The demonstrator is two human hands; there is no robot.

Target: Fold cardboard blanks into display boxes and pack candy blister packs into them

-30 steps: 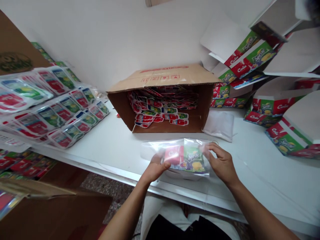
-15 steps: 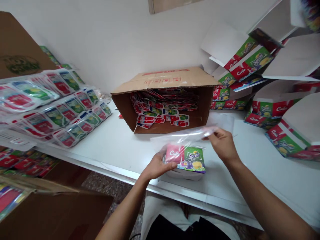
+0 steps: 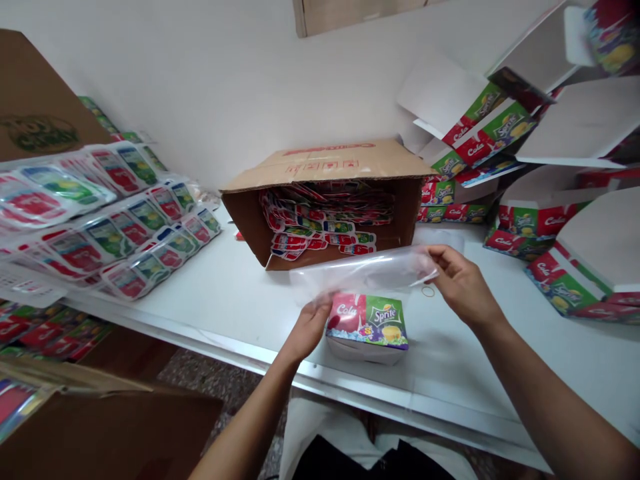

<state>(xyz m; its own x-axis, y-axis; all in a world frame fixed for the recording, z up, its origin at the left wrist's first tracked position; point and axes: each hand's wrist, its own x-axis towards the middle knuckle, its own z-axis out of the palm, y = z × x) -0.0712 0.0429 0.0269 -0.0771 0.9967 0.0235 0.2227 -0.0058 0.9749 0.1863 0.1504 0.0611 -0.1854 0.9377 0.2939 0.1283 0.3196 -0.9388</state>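
A clear plastic bag (image 3: 360, 270) is stretched between my two hands above a small printed Cola and Sprite box (image 3: 369, 323) on the white table. My right hand (image 3: 453, 277) pinches the bag's right end. The fingers of my left hand (image 3: 313, 320) are closed on the bag's lower left edge, close to the box's upper left corner. A thin rubber band (image 3: 428, 291) lies on the table just below my right hand.
Behind the bag, a cardboard carton (image 3: 330, 160) lies open towards me, with many candy packets inside. Strips of packets (image 3: 145, 233) are piled at the left. Open printed boxes (image 3: 565, 280) are stacked at the right. Another carton (image 3: 110, 427) stands below the table, lower left.
My left hand has come off the small box and now grips the bag. My right hand has moved slightly right, and the bag is spread wider, uncovering the box top and rubber band.
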